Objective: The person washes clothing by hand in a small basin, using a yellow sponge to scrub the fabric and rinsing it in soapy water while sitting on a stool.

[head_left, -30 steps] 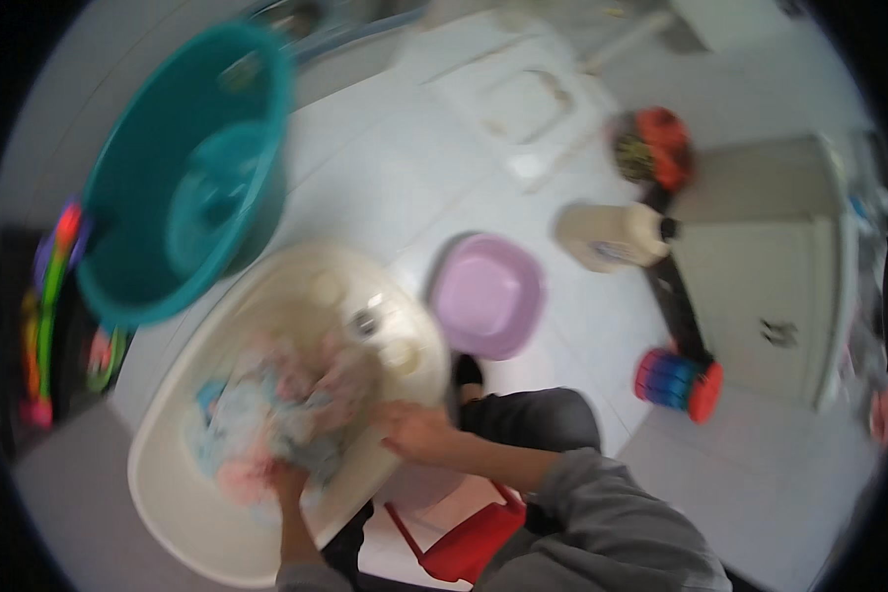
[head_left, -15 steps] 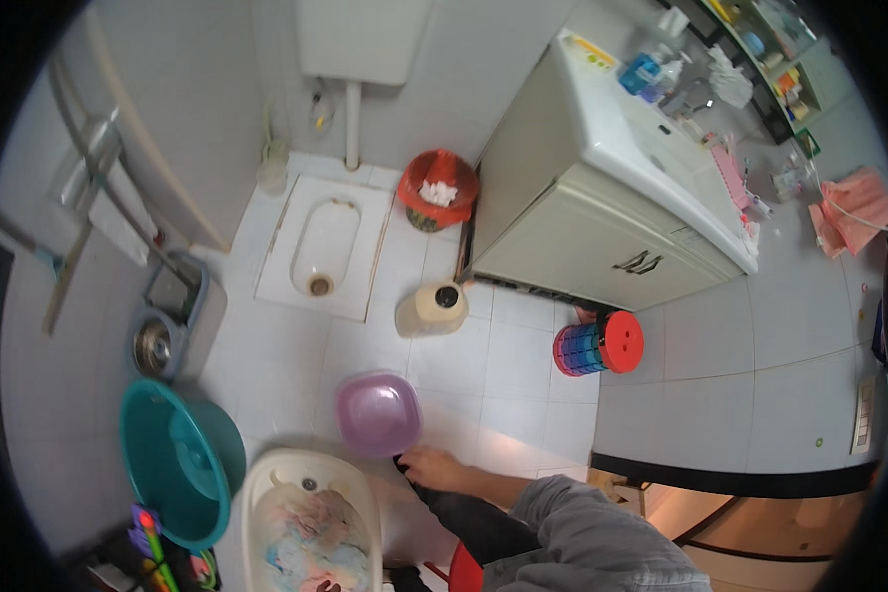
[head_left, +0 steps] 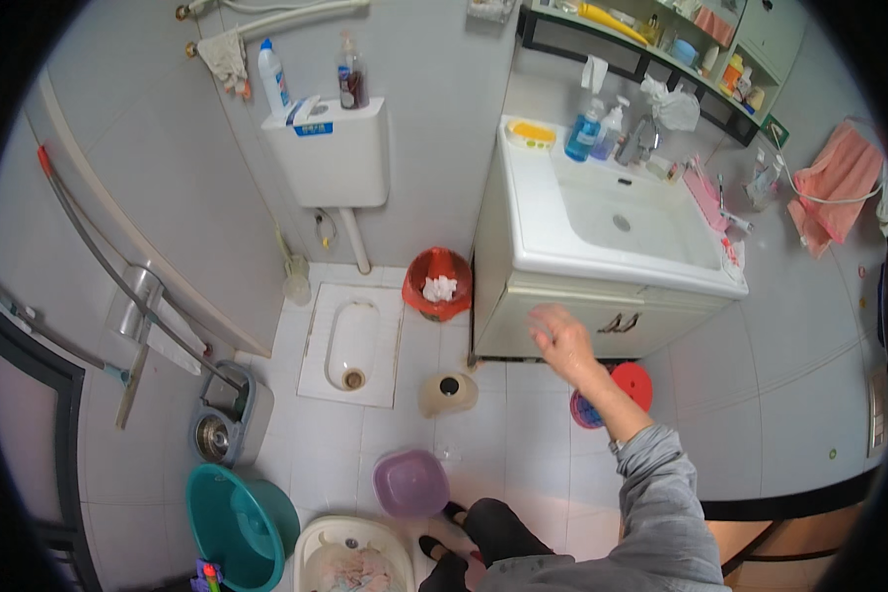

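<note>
My right hand [head_left: 563, 345] is raised in front of the white sink cabinet [head_left: 548, 318], with the wrist bent. Its fingers curve loosely, the thumb stands apart from them, and nothing shows in its grasp. My left hand is out of sight. By my feet stands a cream basin [head_left: 311, 538] with wet, pale pink and bluish cloth [head_left: 360, 572] in it, cut off by the lower edge. A purple basin [head_left: 411, 483] sits on the tiles just beyond my shoes, and a teal tub [head_left: 242, 528] is at the left.
A beige jug [head_left: 448, 395] with a black cap stands mid-floor. Beyond it are a squat toilet [head_left: 350, 345] and a red-lined bin [head_left: 438, 284]. A grey mop bucket [head_left: 232, 414] is at the left. A red-topped stool [head_left: 631, 383] is partly behind my forearm. Bottles [head_left: 583, 133] line the sink [head_left: 622, 212].
My right hand has risen from beside my knee to in front of the cabinet. The view has tilted up, showing more wall and sink. My left hand, barely visible over the cloth before, has left view.
</note>
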Demonstrator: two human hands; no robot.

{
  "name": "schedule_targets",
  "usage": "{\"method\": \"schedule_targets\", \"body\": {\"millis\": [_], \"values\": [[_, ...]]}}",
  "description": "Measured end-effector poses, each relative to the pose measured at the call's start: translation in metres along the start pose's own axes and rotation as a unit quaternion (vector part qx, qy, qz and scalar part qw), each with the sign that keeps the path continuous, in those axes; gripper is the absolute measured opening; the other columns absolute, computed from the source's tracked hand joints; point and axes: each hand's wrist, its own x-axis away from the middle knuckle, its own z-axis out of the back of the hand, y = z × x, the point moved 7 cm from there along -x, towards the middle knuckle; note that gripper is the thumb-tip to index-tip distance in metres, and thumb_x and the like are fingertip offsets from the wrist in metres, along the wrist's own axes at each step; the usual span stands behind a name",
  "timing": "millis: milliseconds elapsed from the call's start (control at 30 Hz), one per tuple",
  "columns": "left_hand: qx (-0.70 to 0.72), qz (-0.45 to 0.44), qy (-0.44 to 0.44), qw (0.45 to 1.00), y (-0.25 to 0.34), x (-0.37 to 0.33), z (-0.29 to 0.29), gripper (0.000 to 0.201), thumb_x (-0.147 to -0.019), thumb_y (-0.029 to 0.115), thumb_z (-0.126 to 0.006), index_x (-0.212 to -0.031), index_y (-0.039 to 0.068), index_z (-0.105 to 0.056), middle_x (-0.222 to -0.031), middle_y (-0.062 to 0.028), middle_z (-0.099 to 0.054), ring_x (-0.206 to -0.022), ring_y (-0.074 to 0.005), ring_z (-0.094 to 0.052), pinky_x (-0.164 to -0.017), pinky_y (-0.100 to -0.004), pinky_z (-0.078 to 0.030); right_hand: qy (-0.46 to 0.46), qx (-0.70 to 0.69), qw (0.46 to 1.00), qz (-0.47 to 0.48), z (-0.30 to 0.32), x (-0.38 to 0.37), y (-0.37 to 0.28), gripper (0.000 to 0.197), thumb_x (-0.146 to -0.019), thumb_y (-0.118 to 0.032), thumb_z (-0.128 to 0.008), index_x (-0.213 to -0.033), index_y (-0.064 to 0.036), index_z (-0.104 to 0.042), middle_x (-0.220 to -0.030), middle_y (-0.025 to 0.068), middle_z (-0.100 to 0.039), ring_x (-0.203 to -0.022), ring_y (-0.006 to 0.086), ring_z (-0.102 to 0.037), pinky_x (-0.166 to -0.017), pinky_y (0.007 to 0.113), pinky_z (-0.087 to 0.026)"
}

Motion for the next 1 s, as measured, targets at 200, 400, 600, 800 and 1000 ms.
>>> {"method": "schedule_targets", "body": {"millis": [200, 400, 600, 800, 1000], "values": [[0.002, 0.325, -0.079, 0.942, -0.008, 0.052, -0.024, 0.039, -0.069, 0.016, -0.059, -0.103, -0.001, -0.051, -0.076, -0.0137, -0.057, -0.065, -0.0208, -0.051, -0.057, -0.0289, -0.044, 0.047, 0.141, 0.989, -0.025, 0.037, -0.134, 0.096, 0.036, -0.071, -0.011, -0.055, -0.105, -0.0025, -0.049, -0.112, 0.0156, -0.047, -0.1, 0.0312, -0.046, -0.084, 0.037, -0.039], [-0.069, 0.305, -0.037, 0.949, 0.093, 0.108, -0.041, 0.036, -0.073, 0.024, -0.053, -0.099, 0.001, -0.053, -0.088, -0.0154, -0.057, -0.082, -0.0256, -0.052, -0.073, -0.0325, -0.041, 0.055, 0.131, 0.988, -0.067, -0.027, -0.293, 0.178, 0.046, -0.076, -0.011, -0.043, -0.121, -0.003, -0.036, -0.127, 0.0188, -0.034, -0.112, 0.0323, -0.038, -0.095, 0.036, -0.03], [-0.146, 0.279, -0.005, 0.949, 0.229, 0.079, -0.044, 0.029, -0.07, 0.022, -0.058, -0.09, 0.001, -0.056, -0.087, -0.0153, -0.059, -0.082, -0.0298, -0.055, -0.073, -0.0367, -0.043, -0.041, 0.301, 0.951, 0.051, -0.027, -0.372, 0.317, 0.038, -0.086, -0.022, -0.031, -0.117, -0.001, -0.039, -0.115, 0.0188, -0.045, -0.107, 0.0316, -0.043, -0.088, 0.038, -0.034], [-0.076, 0.418, 0.03, 0.905, 0.253, 0.093, -0.048, 0.034, -0.067, 0.021, -0.059, -0.098, 0.006, -0.057, -0.092, -0.0153, -0.059, -0.085, -0.0271, -0.057, -0.075, -0.0343, -0.045, 0.043, 0.369, 0.928, 0.037, 0.007, -0.399, 0.293, 0.034, -0.085, -0.028, -0.036, -0.116, -0.0149, -0.042, -0.116, 0.0099, -0.044, -0.1, 0.0324, -0.047, -0.079, 0.04, -0.041], [-0.039, 0.477, 0.017, 0.878, 0.263, 0.131, -0.076, 0.034, -0.067, 0.023, -0.059, -0.098, 0.009, -0.058, -0.091, -0.0149, -0.06, -0.085, -0.0271, -0.057, -0.075, -0.0341, -0.045, -0.033, 0.469, 0.883, 0.017, -0.005, -0.389, 0.285, 0.035, -0.086, -0.03, -0.033, -0.118, -0.0155, -0.04, -0.118, 0.0076, -0.044, -0.099, 0.0312, -0.048, -0.079, 0.039, -0.041]]}}
